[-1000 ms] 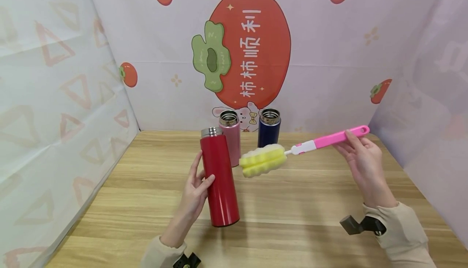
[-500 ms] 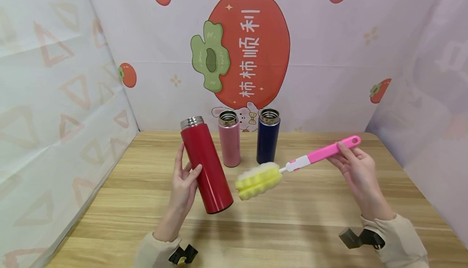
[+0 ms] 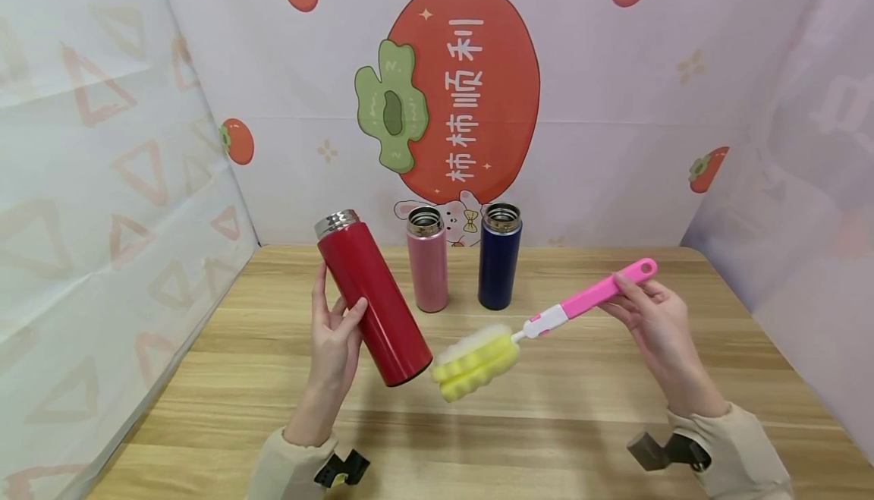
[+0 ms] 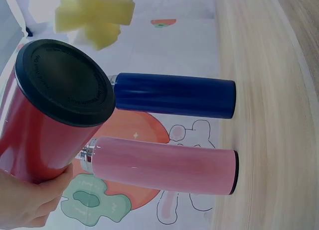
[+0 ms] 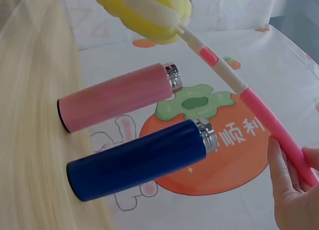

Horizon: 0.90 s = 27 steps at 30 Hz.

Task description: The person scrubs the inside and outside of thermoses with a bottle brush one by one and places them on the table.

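Observation:
In the head view my left hand [image 3: 334,348] grips a red thermos bottle [image 3: 375,299] around its middle. The bottle leans left, its steel neck up and its base down to the right; the left wrist view shows the black base [image 4: 65,83]. My right hand [image 3: 658,325] pinches the pink handle of a bottle brush [image 3: 587,297] near its hanging hole. The brush slants down to the left. Its yellow and white sponge head [image 3: 478,363] is right beside the base of the red bottle, above the table.
An uncapped pink bottle [image 3: 429,268] and an uncapped dark blue bottle [image 3: 500,265] stand upright toward the back of the wooden table [image 3: 546,439]. A printed cloth [image 3: 601,105] hangs behind the table, with cloth walls at both sides.
My left hand has moved left and up with the red bottle, which now leans more. My right hand has moved slightly left and down, lowering the brush; the standing bottles have stayed put.

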{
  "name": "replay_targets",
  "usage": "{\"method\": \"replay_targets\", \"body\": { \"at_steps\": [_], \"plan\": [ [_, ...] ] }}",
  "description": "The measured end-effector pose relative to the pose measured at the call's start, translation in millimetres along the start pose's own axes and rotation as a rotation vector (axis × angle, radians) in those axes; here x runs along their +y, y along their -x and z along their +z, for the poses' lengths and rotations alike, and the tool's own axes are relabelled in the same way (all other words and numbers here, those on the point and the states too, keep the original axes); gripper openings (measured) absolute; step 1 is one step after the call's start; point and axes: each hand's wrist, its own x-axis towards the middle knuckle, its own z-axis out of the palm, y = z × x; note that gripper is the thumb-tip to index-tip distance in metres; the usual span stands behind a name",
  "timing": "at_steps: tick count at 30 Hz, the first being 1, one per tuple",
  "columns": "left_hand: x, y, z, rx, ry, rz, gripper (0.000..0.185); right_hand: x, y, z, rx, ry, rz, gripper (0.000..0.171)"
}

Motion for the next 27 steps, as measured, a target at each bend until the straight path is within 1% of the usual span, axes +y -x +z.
{"method": "replay_targets", "body": {
  "at_steps": [2,3,5,6,7,8,9,11,12,13,14,15,16,17,18,19,21,23,24,25,26,27],
  "plan": [
    [0.5,-0.1,1.0,0.002,0.011,0.004,0.071,6,-3,-7,0.002,0.019,-0.013,0.010],
    [0.8,-0.1,1.5,0.002,0.013,0.007,0.071,11,-8,-17,-0.015,0.011,-0.022,0.012],
    [1.4,0.1,2.5,0.003,0.017,0.014,0.071,20,-14,-34,-0.008,0.049,-0.026,0.015],
    [1.7,0.2,3.1,0.003,0.020,0.019,0.071,27,-20,-47,-0.012,0.036,-0.026,0.016],
    [2.1,0.2,3.6,0.003,0.021,0.025,0.071,32,-23,-57,-0.013,0.050,-0.024,0.018],
    [2.4,0.3,4.1,0.004,0.022,0.030,0.071,38,-28,-68,-0.017,0.031,-0.027,0.019],
    [2.8,0.5,4.7,0.004,0.025,0.035,0.071,41,-30,-73,-0.012,0.052,-0.022,0.021],
    [3.5,0.8,6.2,0.004,0.031,0.041,0.071,43,-30,-70,0.001,0.063,-0.018,0.021],
    [3.8,0.9,7.0,0.004,0.035,0.043,0.071,41,-28,-63,0.006,0.041,-0.016,0.020],
    [4.1,1.1,8.0,0.005,0.039,0.045,0.071,37,-23,-50,0.034,0.072,-0.008,0.018],
    [4.4,1.2,9.0,0.006,0.045,0.046,0.071,34,-19,-38,0.044,0.053,-0.003,0.016],
    [4.6,1.4,10.0,0.007,0.048,0.046,0.071,28,-13,-21,0.063,0.070,0.009,0.014],
    [4.8,1.4,11.0,0.008,0.052,0.047,0.071,25,-9,-9,0.071,0.047,0.015,0.011],
    [4.9,1.6,11.7,0.010,0.054,0.048,0.071,34,-13,-17,0.097,0.075,0.015,0.012],
    [4.8,1.4,12.4,0.011,0.056,0.051,0.071,35,-12,-12,0.080,0.027,0.014,0.011],
    [4.7,1.3,13.1,0.012,0.058,0.055,0.071,39,-13,-16,0.092,0.046,0.025,0.012],
    [4.0,0.8,13.9,0.011,0.057,0.066,0.071,68,-27,-48,0.034,-0.043,0.028,0.016],
    [3.1,0.3,14.7,0.013,0.054,0.082,0.072,77,-29,-54,0.042,-0.015,0.037,0.020],
    [2.4,-0.1,15.1,0.014,0.054,0.091,0.072,67,-22,-34,0.051,-0.024,0.064,0.016],
    [1.7,-0.4,15.5,0.016,0.053,0.102,0.073,69,-20,-31,0.078,0.025,0.074,0.016],
    [1.0,-0.6,15.8,0.016,0.052,0.113,0.073,66,-17,-23,0.080,0.021,0.084,0.015],
    [0.2,-0.9,16.3,0.017,0.052,0.125,0.073,56,-9,-3,0.106,0.071,0.100,0.014]
  ]
}}
